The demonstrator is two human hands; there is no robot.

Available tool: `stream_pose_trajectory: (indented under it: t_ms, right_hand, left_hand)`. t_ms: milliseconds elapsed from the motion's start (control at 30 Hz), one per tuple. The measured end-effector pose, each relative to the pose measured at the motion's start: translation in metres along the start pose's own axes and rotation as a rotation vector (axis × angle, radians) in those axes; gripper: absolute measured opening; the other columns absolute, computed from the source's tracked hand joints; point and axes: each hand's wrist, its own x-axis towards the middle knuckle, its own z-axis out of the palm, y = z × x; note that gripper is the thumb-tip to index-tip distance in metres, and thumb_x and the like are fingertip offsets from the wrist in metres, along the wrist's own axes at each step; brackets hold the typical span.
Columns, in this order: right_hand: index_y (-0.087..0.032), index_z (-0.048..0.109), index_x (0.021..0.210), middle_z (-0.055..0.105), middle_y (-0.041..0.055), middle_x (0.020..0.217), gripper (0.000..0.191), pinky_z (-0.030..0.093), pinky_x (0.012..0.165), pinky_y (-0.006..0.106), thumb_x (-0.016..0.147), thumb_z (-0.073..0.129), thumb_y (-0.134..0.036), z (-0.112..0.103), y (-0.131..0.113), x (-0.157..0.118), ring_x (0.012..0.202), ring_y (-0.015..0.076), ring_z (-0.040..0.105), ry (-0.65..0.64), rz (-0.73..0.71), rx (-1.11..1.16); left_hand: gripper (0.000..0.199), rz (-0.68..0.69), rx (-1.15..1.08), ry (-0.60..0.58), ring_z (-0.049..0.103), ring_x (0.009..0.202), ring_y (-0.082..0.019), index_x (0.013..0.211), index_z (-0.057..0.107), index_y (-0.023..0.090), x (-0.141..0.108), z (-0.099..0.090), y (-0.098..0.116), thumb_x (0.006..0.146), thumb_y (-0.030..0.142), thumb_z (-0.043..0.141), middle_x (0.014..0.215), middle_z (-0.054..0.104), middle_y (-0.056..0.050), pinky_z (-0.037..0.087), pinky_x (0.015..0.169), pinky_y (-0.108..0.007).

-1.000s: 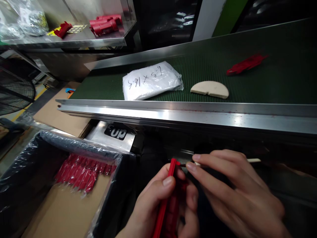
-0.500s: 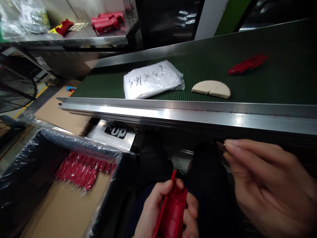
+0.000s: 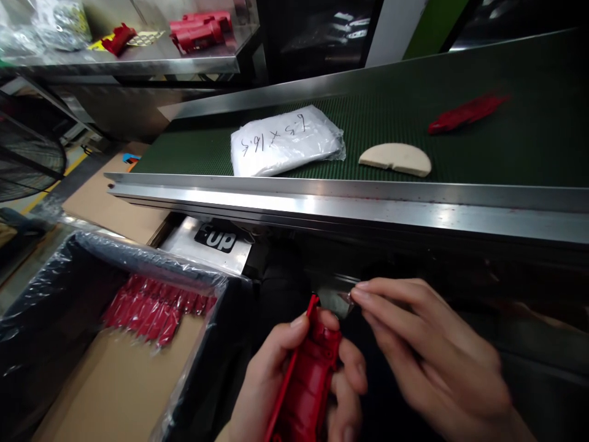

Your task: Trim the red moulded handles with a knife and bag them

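In the head view, my left hand is wrapped round a red plastic shell, a long hollow part with its open side facing up and its narrow end pointing away. My right hand pinches a small thin blade-like piece between thumb and fingertips. That piece is slightly blurred and stands a little to the right of the shell's narrow end, apart from it. Beyond both hands, on the green conveyor belt, lie a red plastic part, blurred, and a pale half-round block.
A white plastic-wrapped packet lies on the belt, behind a metal rail. At left, a lined bin holds several bagged red parts on cardboard. A metal shelf with red parts stands behind; a fan is far left.
My right hand has moved left with the thin piece, close to the red shell. My left hand has shifted slightly left and up with the shell.
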Motion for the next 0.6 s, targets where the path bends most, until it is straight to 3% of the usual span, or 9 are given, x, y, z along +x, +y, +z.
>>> stream_pose_trajectory:
  t_ms: [167, 333, 500, 600]
  right_hand:
    - [-0.021, 0.063, 0.120, 0.061, 0.0035, 0.116, 0.036, 0.051, 0.088, 0.023, 0.089, 0.056, -0.004, 0.000, -0.008, -0.004, 0.105, 0.0121, 0.060, 0.052, 0.185, 0.029]
    - [-0.025, 0.064, 0.118, 0.063, -0.0015, 0.117, 0.031, 0.047, 0.095, 0.014, 0.092, 0.054, -0.009, 0.002, -0.013, -0.009, 0.104, 0.0072, 0.062, 0.036, 0.240, 0.028]
    - [-0.028, 0.063, 0.118, 0.064, -0.0050, 0.117, 0.031, 0.045, 0.096, 0.009, 0.093, 0.053, -0.013, 0.005, -0.013, -0.016, 0.102, 0.0046, 0.062, 0.000, 0.293, 0.027]
    - [-0.028, 0.063, 0.119, 0.064, -0.0058, 0.118, 0.030, 0.046, 0.096, 0.008, 0.093, 0.054, -0.014, 0.007, -0.014, -0.019, 0.101, 0.0043, 0.063, -0.013, 0.306, 0.024]
  left_hand:
    - [0.038, 0.164, 0.156, 0.051, 0.065, 0.055, -0.015, 0.111, 0.060, 0.018, 0.010, 0.002, 0.010, 0.101, 0.040, 0.031, 0.095, 0.069, -0.012, 0.053, 0.043, -0.020]
    - [0.045, 0.196, 0.125, 0.032, 0.066, 0.059, -0.018, 0.109, 0.060, 0.015, 0.016, 0.002, 0.019, 0.101, 0.039, 0.023, 0.093, 0.067, -0.015, 0.053, 0.042, -0.020]
    - [0.038, 0.290, 0.001, 0.232, 0.063, 0.057, -0.017, 0.105, 0.059, 0.009, 0.016, 0.007, 0.029, 0.100, 0.034, 0.030, 0.085, 0.066, -0.015, 0.049, 0.039, -0.018]
    - [0.034, 0.328, -0.038, 0.271, 0.063, 0.058, -0.018, 0.105, 0.058, 0.008, 0.016, 0.005, 0.034, 0.099, 0.032, 0.034, 0.085, 0.064, -0.015, 0.049, 0.041, -0.019]
